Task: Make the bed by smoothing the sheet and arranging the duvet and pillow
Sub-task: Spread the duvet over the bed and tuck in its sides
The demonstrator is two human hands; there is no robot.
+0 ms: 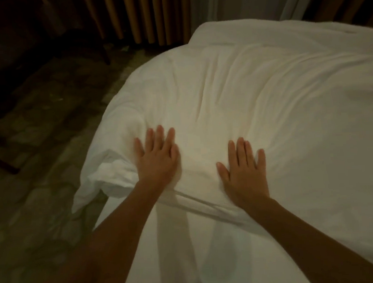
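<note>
Atop the creased white duvet, left hand and right hand press flat, holding nothing.

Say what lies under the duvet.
A white sheet shows from under the duvet at its near edge. Farther in, it covers everything; the left hand and right hand press flat on top.

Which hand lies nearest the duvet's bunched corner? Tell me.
The left hand, flat beside the bunched corner; the right hand presses farther in.
</note>
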